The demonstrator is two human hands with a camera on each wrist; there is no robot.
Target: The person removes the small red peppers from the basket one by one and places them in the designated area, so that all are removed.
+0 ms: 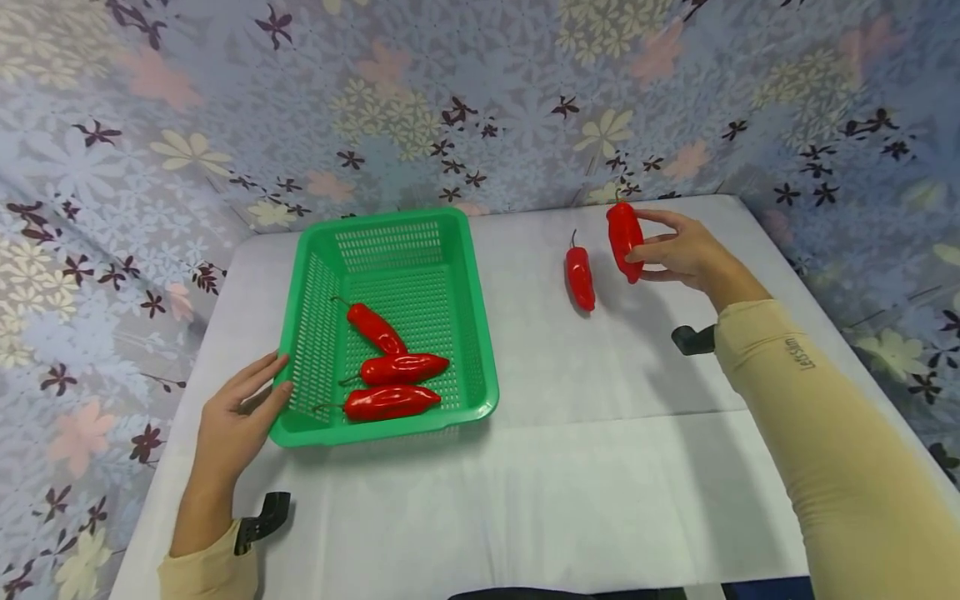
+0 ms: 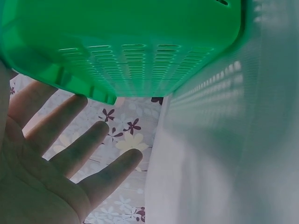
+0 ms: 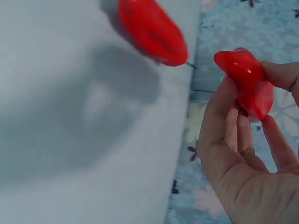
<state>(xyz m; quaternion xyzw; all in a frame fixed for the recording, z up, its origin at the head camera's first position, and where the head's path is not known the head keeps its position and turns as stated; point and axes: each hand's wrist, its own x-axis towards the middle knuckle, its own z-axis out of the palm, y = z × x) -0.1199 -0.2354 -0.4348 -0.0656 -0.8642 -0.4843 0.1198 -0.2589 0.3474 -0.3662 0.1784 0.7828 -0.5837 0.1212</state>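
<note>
My right hand [image 1: 678, 252] holds a red chili pepper [image 1: 624, 240] between thumb and fingers, raised above the far right part of the table. In the right wrist view the same pepper [image 3: 250, 81] lies across the fingertips. Another red pepper [image 1: 580, 277] rests on the cloth just left of it. At the left, my left hand [image 1: 236, 421] touches the side rim of a green plastic basket [image 1: 486, 350], its fingers fairly straight and spread in the left wrist view. Three red peppers lie inside the basket, the nearest one [image 1: 390, 402] by the front wall.
A white cloth [image 1: 585, 492] covers the table. Flower-patterned fabric [image 1: 450, 100] hangs behind and at both sides. Each wrist carries a small black camera mount, such as the right one [image 1: 692, 340].
</note>
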